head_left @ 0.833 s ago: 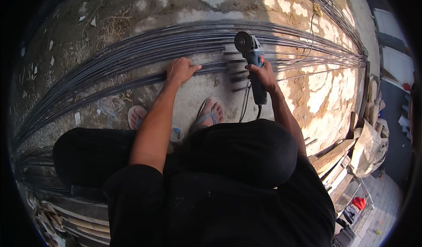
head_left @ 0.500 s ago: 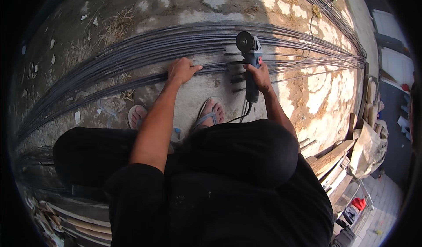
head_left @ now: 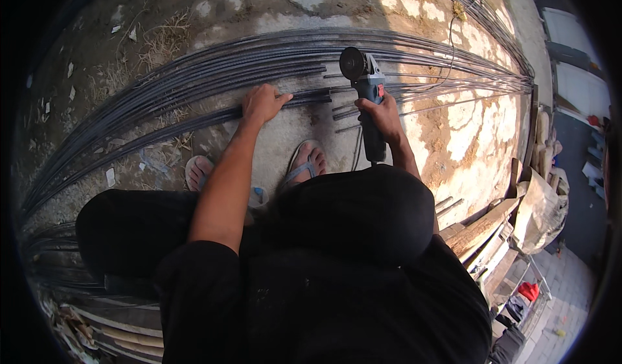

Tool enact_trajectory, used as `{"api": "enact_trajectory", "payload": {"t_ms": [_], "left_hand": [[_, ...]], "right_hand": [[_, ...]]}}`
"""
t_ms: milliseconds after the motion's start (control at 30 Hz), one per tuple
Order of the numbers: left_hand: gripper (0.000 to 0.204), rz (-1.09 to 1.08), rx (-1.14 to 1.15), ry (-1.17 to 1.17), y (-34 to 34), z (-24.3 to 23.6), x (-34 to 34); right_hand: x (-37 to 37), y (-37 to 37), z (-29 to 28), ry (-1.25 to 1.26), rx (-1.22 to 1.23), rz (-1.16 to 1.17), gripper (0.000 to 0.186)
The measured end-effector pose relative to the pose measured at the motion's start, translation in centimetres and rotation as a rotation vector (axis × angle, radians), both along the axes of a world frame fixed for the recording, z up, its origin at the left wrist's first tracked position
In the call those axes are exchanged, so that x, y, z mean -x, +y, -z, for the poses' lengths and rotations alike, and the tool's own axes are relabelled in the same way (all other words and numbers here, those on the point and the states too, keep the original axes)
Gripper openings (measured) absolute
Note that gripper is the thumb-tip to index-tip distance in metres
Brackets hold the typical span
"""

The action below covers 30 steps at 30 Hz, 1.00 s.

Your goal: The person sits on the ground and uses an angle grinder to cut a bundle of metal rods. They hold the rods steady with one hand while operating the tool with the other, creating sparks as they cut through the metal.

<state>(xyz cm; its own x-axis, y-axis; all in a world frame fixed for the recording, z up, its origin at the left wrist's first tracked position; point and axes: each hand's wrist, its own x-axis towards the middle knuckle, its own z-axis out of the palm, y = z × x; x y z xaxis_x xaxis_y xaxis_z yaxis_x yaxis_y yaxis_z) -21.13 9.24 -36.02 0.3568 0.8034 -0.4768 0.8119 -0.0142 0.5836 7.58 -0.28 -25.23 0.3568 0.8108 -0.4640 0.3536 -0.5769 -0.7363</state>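
Low over the ground, my left hand [head_left: 262,104] is closed round a thin bundle of dark steel rebar rods [head_left: 220,116], its thumb pointing right along them. The rods' ends lie just right of that hand, beside several separate bar ends [head_left: 343,111]. My right hand [head_left: 385,116] grips the body of a blue-grey angle grinder [head_left: 370,91]. The grinder is held upright, its round dark disc [head_left: 352,63] at the far end, above the bars and apart from the ends in the left hand. Whether the disc is spinning cannot be made out.
A wider bundle of long rods [head_left: 259,56] curves across the ground beyond my hands. More rods [head_left: 499,24] lie at the far right. Wooden boards [head_left: 483,228] and a pale sack [head_left: 534,212] are at the right. My sandalled feet [head_left: 308,160] are close below the bars.
The view has shifted slightly. My right hand has tilted the grinder a little, with its rear end now lower by my knee. My left hand keeps its hold on the rods.
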Motion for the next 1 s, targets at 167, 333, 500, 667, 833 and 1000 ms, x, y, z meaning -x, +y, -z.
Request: {"api": "enact_trajectory", "payload": {"t_ms": [167, 333, 500, 667, 833, 1000], "left_hand": [[0.054, 0.071, 0.002, 0.071, 0.0, -1.4, -0.6], [0.052, 0.008, 0.058, 0.045, 0.0, 0.0, -0.1], [0.051, 0.017, 0.031, 0.055, 0.3, -0.4, -0.5], [0.054, 0.028, -0.007, 0.017, 0.1, 0.0, -0.2], [0.054, 0.022, -0.039, 0.030, -0.2, -0.2, -0.1], [0.053, 0.046, -0.017, 0.070, -0.2, -0.7, -0.1]], "right_hand": [[0.5, -3.3, -1.3, 0.202, 0.058, 0.254, 0.030], [0.3, -4.7, -2.6, 0.276, 0.053, 0.366, 0.029], [-0.4, -5.9, -2.5, 0.359, 0.075, 0.381, 0.044], [-2.4, -3.3, 3.0, 0.647, 0.014, 0.516, 0.047], [-1.5, -0.7, 4.9, 0.742, -0.044, 0.568, 0.041], [-1.3, 0.3, 5.0, 0.765, -0.128, 0.600, 0.047]]}}
